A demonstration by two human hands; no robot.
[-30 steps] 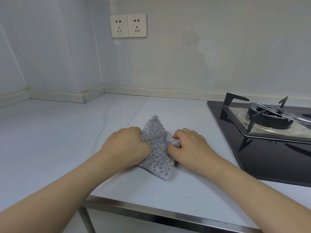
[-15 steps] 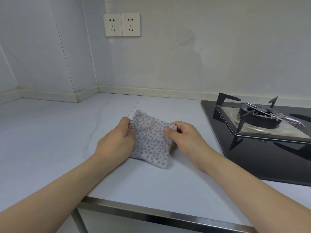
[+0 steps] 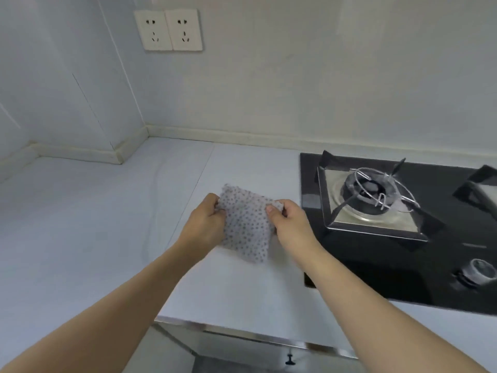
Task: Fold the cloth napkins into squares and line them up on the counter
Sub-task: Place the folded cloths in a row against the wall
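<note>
A small white napkin with grey dots [image 3: 246, 227] is stretched between both hands over the white counter [image 3: 94, 224], near its middle. My left hand [image 3: 205, 224] pinches the napkin's left edge. On the other side, my right hand [image 3: 289, 224] grips the right edge between thumb and fingers. The cloth looks folded to a rough rectangle, its lower corner hanging toward the counter's front. I see only this one napkin.
A black gas hob [image 3: 403, 224] with a burner and pan support lies just right of my right hand. Two wall sockets [image 3: 169, 30] sit above the back corner. The counter's metal front edge [image 3: 242, 332] runs below my forearms.
The napkin went from a bunched wad between closed fists to a spread, flatter rectangle. Both hands moved apart and further from me, now pinching its side edges.
</note>
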